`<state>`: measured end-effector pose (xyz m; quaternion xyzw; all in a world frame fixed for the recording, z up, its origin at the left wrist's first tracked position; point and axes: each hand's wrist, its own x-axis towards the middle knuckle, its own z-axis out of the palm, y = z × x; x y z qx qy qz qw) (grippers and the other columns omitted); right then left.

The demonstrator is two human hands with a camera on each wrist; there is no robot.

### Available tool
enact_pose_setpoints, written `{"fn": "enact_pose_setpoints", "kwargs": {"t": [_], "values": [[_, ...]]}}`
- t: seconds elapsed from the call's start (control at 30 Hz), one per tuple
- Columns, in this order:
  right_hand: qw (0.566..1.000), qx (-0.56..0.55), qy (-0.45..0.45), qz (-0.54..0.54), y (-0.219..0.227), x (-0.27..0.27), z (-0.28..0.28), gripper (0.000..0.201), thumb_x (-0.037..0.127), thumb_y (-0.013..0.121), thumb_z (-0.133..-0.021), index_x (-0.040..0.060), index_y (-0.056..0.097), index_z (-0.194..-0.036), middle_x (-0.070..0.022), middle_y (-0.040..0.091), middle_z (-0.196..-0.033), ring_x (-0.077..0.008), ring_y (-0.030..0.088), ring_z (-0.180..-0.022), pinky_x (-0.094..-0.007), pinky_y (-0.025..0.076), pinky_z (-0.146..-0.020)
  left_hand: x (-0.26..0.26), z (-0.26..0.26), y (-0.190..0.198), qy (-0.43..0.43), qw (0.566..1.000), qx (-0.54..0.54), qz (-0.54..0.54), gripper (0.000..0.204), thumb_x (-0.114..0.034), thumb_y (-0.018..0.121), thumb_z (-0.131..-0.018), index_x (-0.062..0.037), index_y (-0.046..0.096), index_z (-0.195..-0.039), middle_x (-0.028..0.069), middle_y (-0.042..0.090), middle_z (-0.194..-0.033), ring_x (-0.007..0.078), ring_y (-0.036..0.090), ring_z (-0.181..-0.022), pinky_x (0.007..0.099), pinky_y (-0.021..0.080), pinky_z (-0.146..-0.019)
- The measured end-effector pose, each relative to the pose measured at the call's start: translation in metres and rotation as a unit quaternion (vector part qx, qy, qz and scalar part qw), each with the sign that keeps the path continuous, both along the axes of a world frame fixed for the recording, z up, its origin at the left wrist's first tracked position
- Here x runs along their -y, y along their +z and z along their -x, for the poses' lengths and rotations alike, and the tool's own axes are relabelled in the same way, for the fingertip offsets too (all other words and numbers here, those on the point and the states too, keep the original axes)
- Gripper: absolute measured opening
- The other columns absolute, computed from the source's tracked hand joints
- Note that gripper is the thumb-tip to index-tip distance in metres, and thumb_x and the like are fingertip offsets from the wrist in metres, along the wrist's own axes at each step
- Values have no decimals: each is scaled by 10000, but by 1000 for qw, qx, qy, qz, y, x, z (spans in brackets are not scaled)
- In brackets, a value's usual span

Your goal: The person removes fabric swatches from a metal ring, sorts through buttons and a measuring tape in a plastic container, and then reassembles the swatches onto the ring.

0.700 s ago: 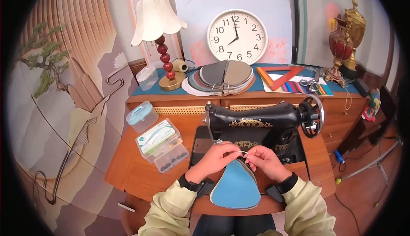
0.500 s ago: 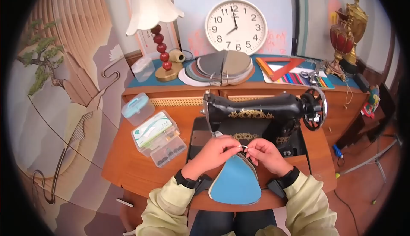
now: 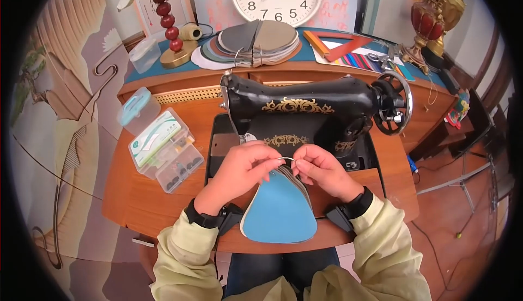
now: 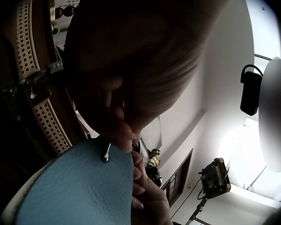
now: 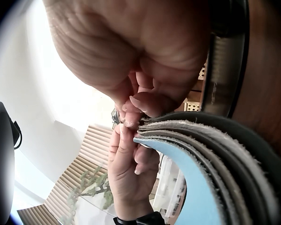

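Observation:
Between the two hands a thin metal ring (image 3: 287, 158) arches above a stack of leather swatches, blue one on top (image 3: 279, 208). My left hand (image 3: 246, 166) pinches the ring's left side between thumb and forefinger. From the other side my right hand (image 3: 326, 173) pinches it, fingertips close to the left ones. In the left wrist view the ring (image 4: 106, 153) passes through a hole near the narrow end of the blue swatch (image 4: 84, 187). Several grey and brown layers (image 5: 225, 164) fan out beneath the blue one in the right wrist view. Fingers hide most of the ring.
A black sewing machine (image 3: 305, 102) stands just beyond the hands. On the left of the table are an open clear box (image 3: 180, 167) with dark round pieces and a blue-lidded box (image 3: 139, 107). Behind, a shelf bears a swatch fan (image 3: 218, 55), a lamp (image 3: 175, 44) and scissors (image 3: 384, 61).
The head view has tilted down and turned slightly right, so the scene sits higher and further left. Both hands stay at the ring, fingertips slightly further apart, and the swatches still hang below.

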<state>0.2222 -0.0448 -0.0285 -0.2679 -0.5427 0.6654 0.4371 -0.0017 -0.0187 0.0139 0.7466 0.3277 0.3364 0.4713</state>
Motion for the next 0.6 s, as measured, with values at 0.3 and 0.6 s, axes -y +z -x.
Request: {"fn": "enact_pose_setpoints", "kwargs": {"t": [0.3,0.6], "values": [[999,18,-49,-14,-3,-2,1,142,123,564,-970,56,600,-1090,47,623,-974,-26,523,-786,-187,435,-675,-1,0,-4,9,999,26,37,122,-59,570,-937,32,644,-969,61,556,-885,105,626,-656,232,525,-543],[997,24,-56,-44,-5,-3,2,99,109,573,-963,40,600,-1029,23,624,-924,-34,525,-765,-194,444,-685,-1,0,-3,5,1000,-11,-21,168,-68,577,-937,-8,680,-1056,37,572,-831,87,610,-634,208,483,-526]]}}
